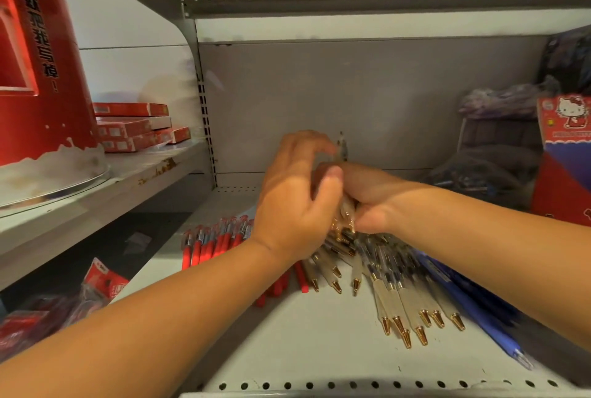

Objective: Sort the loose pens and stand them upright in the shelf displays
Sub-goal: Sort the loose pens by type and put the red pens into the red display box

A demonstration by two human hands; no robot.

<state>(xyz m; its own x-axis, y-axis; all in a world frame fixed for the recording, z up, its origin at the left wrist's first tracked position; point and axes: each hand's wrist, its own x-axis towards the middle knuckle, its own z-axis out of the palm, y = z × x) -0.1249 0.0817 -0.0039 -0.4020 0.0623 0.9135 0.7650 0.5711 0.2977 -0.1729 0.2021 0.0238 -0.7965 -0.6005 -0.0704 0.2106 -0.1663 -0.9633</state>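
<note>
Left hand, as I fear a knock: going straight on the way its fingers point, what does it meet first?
The clear pen bundle gripped by the right hand; the left hand seems to curl round it now. Behind lies the grey back panel, depth unclear.

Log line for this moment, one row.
hands: left hand, right hand both grip clear pen bundle | shelf: red pens, loose clear pens, blue pens lying flat | stage: sorting
</note>
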